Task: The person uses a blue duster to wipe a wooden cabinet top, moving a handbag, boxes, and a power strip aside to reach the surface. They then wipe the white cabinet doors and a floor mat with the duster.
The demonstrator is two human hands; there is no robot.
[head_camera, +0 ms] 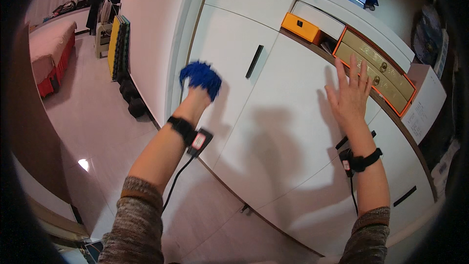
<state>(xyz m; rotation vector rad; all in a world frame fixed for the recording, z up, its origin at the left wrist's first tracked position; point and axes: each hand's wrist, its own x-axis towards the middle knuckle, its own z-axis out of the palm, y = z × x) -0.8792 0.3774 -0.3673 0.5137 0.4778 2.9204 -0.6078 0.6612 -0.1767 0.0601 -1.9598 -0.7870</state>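
Observation:
A fluffy blue chenille cleaning cloth (201, 78) is in my left hand (199, 97) and hides most of the fingers. It lies against or just before the tall white cabinet door (223, 40), left of a black bar handle (254, 61). My right hand (350, 97) is bare, its fingers spread, over the upper part of the wide white cabinet front (289, 80). Its fingertips reach toward a gold drawer box with orange edges (375, 69); whether they touch anything I cannot tell. Each wrist bears a black strap with a small cabled device.
A yellow box (300, 27) and a white carton (425, 102) stand on the cabinet's shelf. More black handles (405, 196) stick out at lower right. On the floor at left are dark dumbbells (135, 106), leaning folded mats (119, 47) and a bed (53, 57).

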